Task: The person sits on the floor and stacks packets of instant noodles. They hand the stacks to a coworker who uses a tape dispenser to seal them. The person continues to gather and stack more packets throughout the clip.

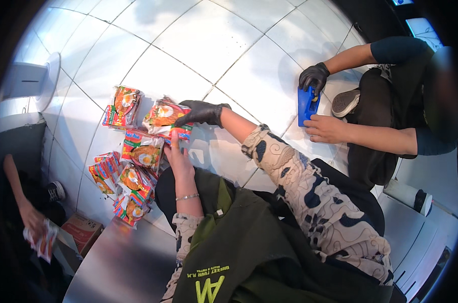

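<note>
Red, white and green instant noodle packets lie in several piles on the floor left of centre. My right hand, in a black glove, grips the right end of the farther right stack of noodle packets. Bare, with a bracelet at the wrist, my left hand holds the near edge of that same stack; some of its fingers are hidden. Just beside it is another noodle packet pile. One more pile stands at the far left, and looser packets lie closer to me.
At right, a co-worker with one gloved hand and one bare hand handles a blue tape dispenser. On the lower left, another person's hand holds a packet beside a cardboard box. A metal surface lies near me.
</note>
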The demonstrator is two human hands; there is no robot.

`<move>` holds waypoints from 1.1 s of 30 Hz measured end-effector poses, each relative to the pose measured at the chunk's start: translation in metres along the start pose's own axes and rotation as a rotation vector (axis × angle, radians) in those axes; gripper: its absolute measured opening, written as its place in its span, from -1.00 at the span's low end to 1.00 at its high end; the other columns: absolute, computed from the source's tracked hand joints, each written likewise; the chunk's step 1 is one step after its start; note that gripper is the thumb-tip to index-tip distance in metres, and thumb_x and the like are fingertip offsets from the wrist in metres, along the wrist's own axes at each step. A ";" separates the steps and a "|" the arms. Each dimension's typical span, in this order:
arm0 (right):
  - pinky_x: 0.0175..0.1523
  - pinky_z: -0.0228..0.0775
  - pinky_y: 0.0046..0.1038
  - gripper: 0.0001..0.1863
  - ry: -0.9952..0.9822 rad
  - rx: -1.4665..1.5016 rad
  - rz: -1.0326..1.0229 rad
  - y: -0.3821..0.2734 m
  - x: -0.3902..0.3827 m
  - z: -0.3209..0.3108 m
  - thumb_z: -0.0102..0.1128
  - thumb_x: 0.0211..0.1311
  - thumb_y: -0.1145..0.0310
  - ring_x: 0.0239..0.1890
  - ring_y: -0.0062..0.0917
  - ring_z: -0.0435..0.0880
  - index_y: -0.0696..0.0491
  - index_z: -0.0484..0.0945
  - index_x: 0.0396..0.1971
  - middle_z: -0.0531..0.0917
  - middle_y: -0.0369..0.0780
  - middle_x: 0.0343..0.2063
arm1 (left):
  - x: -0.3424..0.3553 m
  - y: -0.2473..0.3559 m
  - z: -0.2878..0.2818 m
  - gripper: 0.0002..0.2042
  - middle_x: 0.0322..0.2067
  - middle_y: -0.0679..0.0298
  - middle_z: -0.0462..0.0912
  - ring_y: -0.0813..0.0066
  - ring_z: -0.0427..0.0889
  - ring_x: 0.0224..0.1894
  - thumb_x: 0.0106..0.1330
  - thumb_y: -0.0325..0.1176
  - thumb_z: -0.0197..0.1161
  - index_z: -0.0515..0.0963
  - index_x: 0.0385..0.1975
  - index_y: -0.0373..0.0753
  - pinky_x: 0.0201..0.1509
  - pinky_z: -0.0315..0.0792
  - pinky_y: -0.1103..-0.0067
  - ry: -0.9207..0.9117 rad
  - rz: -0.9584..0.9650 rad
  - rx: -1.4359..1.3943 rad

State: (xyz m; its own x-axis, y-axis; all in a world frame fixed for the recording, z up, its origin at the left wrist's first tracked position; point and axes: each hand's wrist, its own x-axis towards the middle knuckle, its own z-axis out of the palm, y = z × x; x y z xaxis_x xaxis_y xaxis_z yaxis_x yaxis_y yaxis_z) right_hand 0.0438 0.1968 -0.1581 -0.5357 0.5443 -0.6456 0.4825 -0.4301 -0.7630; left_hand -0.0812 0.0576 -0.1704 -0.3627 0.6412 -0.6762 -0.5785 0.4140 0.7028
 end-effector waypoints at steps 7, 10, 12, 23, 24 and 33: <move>0.25 0.36 -0.37 0.13 0.176 0.250 -0.037 0.036 -0.053 -0.022 0.56 -0.08 0.20 0.19 -0.35 0.48 0.13 -0.01 0.43 0.44 0.00 0.20 | -0.007 -0.042 0.017 -0.33 0.21 0.22 0.42 0.30 0.26 0.36 0.30 0.15 0.21 0.32 0.25 -0.19 0.38 0.03 0.24 -0.303 -0.233 0.145; 0.29 0.34 -0.35 0.21 0.243 0.205 -0.071 0.050 -0.092 -0.043 0.58 -0.10 0.29 0.23 -0.31 0.45 0.11 -0.14 0.46 0.39 0.04 0.23 | -0.037 -0.064 0.041 -0.35 0.20 0.20 0.44 0.26 0.24 0.38 0.30 0.10 0.23 0.33 0.27 -0.20 0.38 0.10 0.28 -0.511 -0.335 0.164; 0.33 0.31 -0.37 0.27 0.269 0.061 -0.008 0.062 -0.122 -0.058 0.60 -0.10 0.05 0.28 -0.30 0.39 0.07 -0.16 0.47 0.28 0.08 0.30 | -0.053 -0.078 0.052 -0.34 0.20 0.15 0.44 0.24 0.26 0.37 0.29 0.05 0.26 0.31 0.28 -0.23 0.36 0.16 0.30 -0.654 -0.342 0.269; -0.05 0.56 -0.22 0.45 0.478 0.565 0.268 0.131 -0.184 -0.063 0.51 -0.11 -0.22 0.15 -0.28 0.52 0.08 -0.45 0.45 0.40 0.05 0.20 | -0.017 -0.033 0.051 -0.07 0.33 -0.23 0.18 0.00 0.20 0.39 0.19 0.08 0.35 0.08 0.39 -0.43 0.41 0.15 0.27 -0.480 0.240 0.820; -0.03 0.59 -0.25 0.26 0.408 0.660 0.200 0.140 -0.182 -0.057 0.48 0.01 -0.12 0.10 -0.32 0.59 0.05 -0.30 0.43 0.46 -0.03 0.15 | -0.013 -0.027 0.065 -0.07 0.35 -0.22 0.14 -0.01 0.15 0.42 0.22 0.11 0.30 0.05 0.41 -0.40 0.44 0.09 0.26 -0.540 0.184 0.838; -0.22 0.63 -0.50 -0.45 0.454 0.938 -0.254 0.176 -0.191 -0.042 0.40 0.16 0.39 -0.19 -0.58 0.70 0.08 0.37 0.13 0.63 -0.22 -0.10 | -0.022 -0.095 0.115 0.11 0.32 -0.13 0.19 0.03 0.14 0.41 0.15 0.17 0.34 -0.19 0.47 -0.35 0.44 0.09 0.29 -0.778 -0.089 0.625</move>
State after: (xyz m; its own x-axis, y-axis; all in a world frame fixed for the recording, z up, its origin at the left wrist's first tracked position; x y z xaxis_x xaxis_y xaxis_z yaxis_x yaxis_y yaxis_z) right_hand 0.2604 0.0476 -0.1676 -0.1448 0.8293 -0.5397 -0.4353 -0.5433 -0.7179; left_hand 0.0654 0.0782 -0.1965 0.3711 0.7430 -0.5569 -0.0116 0.6034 0.7973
